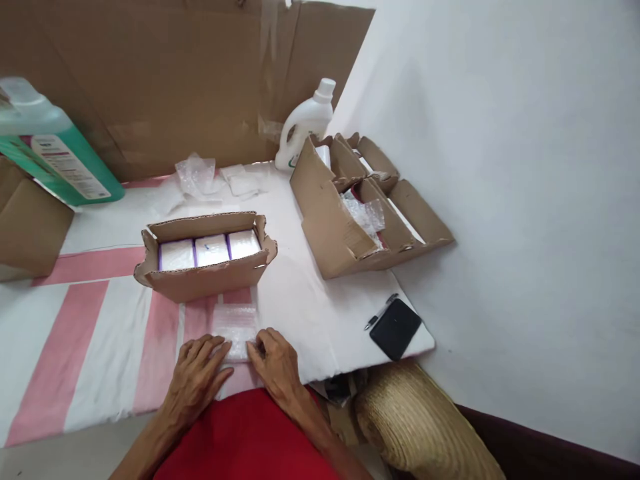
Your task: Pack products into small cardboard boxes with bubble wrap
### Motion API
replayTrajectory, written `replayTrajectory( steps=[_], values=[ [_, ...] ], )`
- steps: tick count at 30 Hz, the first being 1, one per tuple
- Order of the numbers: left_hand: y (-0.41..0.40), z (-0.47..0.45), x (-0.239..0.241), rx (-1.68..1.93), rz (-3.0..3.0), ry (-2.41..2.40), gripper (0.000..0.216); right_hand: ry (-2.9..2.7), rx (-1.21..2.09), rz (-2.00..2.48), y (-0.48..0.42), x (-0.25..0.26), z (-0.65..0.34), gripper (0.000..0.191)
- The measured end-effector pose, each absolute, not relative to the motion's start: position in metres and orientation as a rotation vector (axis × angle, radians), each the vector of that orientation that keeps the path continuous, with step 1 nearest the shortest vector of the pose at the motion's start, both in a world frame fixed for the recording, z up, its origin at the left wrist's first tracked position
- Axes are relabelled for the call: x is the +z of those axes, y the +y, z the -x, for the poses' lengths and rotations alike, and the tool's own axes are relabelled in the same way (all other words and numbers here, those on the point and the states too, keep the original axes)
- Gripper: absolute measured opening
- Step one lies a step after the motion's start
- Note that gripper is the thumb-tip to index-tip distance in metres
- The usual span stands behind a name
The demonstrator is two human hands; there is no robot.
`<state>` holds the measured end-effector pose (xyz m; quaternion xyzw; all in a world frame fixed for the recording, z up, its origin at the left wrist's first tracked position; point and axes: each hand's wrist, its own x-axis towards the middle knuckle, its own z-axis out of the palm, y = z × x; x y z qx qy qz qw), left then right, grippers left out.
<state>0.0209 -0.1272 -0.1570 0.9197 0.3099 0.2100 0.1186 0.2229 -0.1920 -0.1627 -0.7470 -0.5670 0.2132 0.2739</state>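
A small clear bubble-wrap pouch (pixel 234 328) lies flat on the pink-and-white striped cloth (pixel 100 333) near the front edge. My left hand (pixel 196 377) rests flat on the pouch's lower left corner, fingers spread. My right hand (pixel 274 363) pinches its lower right edge with fingertips. Just behind the pouch stands a small open cardboard box (pixel 205 277) holding three white wrapped packs (pixel 210 250) side by side.
A larger open cardboard box (pixel 340 233) with bubble wrap inside sits at the right, a white bottle (pixel 305 127) behind it. A green liquid jug (pixel 55 150) stands far left. Phone (pixel 396 328) and pen (pixel 381 311) lie at the cloth's right corner. A straw hat (pixel 420 420) lies below.
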Motion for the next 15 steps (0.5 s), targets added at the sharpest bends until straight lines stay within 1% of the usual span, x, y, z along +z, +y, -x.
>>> replayTrajectory(
  steps=[1, 2, 4, 5, 6, 7, 8, 10, 11, 13, 15],
  values=[
    [-0.124, -0.020, -0.159, 0.573, -2.694, 0.904, 0.035, -1.528, 0.541, 1.976, -0.193, -0.159, -0.225, 0.009],
    [-0.121, -0.019, -0.160, 0.549, -2.690, 0.900, 0.033, -1.559, 0.507, 1.924, -0.194, -0.156, -0.228, 0.019],
    [-0.112, -0.019, -0.161, 0.529, -2.673, 0.864, 0.030, -1.712, 0.480, 1.801, -0.196, -0.149, -0.234, 0.048],
    [-0.108, -0.020, -0.161, 0.528, -2.667, 0.841, 0.029, -1.816, 0.489, 1.750, -0.196, -0.147, -0.237, 0.057],
    [-0.104, -0.020, -0.159, 0.525, -2.655, 0.820, 0.027, -1.914, 0.504, 1.717, -0.195, -0.145, -0.240, 0.060],
    [-0.100, -0.021, -0.158, 0.521, -2.629, 0.808, 0.026, -1.985, 0.515, 1.704, -0.193, -0.145, -0.243, 0.055],
    [-0.096, -0.022, -0.156, 0.509, -2.582, 0.815, 0.025, -2.018, 0.525, 1.701, -0.190, -0.145, -0.245, 0.044],
    [-0.088, -0.026, -0.152, 0.485, -2.435, 0.891, 0.026, -1.974, 0.568, 1.695, -0.183, -0.146, -0.250, 0.026],
    [-0.085, -0.029, -0.151, 0.477, -2.350, 0.943, 0.028, -1.913, 0.607, 1.690, -0.178, -0.146, -0.252, 0.022],
    [-0.078, -0.035, -0.151, 0.482, -2.214, 1.050, 0.032, -1.788, 0.677, 1.702, -0.167, -0.146, -0.256, 0.021],
    [-0.073, -0.041, -0.152, 0.546, -2.177, 1.134, 0.034, -1.708, 0.707, 1.748, -0.156, -0.145, -0.260, 0.026]
  ],
)
